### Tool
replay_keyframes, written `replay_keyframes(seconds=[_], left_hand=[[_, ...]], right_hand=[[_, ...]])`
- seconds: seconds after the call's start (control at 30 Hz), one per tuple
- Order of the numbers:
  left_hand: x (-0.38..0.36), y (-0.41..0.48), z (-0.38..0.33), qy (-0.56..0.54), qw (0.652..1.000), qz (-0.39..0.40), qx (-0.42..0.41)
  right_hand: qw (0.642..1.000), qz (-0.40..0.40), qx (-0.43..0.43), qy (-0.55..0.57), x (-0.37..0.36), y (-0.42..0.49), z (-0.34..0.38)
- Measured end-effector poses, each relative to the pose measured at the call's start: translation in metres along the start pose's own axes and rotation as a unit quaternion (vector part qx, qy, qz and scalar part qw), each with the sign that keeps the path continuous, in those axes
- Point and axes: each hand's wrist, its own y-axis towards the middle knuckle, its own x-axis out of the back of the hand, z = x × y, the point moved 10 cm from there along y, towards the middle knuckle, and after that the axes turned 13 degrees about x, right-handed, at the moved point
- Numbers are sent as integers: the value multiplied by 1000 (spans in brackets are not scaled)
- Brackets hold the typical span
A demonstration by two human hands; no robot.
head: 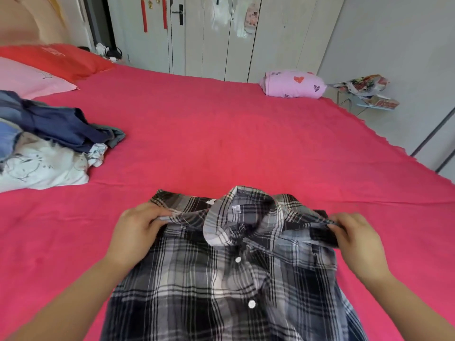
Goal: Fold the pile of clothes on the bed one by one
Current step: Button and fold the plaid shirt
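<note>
Two hands (138,225) (357,238) pinch shirt (221,279) shoulders, pile (49,148) well apart

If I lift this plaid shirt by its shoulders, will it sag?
Likely floppy: the black-and-white plaid shirt bunches where the left hand and right hand pinch it. Probably light: it lies thin on the pink bedsheet.

Woven plaid cloth shirt (221,279), matt pink bedsheet (221,134), seemingly glossy wardrobe doors (216,33)
</note>
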Motion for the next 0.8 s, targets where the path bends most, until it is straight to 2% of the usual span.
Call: replay_keyframes(seconds=[0.07, 0.13, 0.2, 0.23, 0.4, 0.53, 0.63, 0.8], left_hand=[[-6, -25, 0, 35, 998, 32, -37], [-23, -49, 10, 111, 989, 83, -57], [-37, -66, 24, 179, 974, 129, -41], [-39, -69, 29, 195, 971, 137, -18], [-20, -43, 27, 130, 986, 64, 77], [-24, 0, 41, 80, 979, 57, 178], [-42, 32, 44, 150, 967, 90, 186], [-91, 77, 37, 271, 937, 173, 136]], right_hand=[[999, 23, 32, -23, 0, -25, 9], [993, 88, 63, -40, -18, -52, 12], [983, 178, 46, -30, -38, -74, 7], [980, 197, 27, -23, -43, -80, 3], [985, 154, -73, 21, -38, -64, -9], [984, 128, -117, 38, -41, -26, -33], [980, 150, -126, 18, -58, 1, -46], [980, 191, -52, -25, -100, 41, -46]])
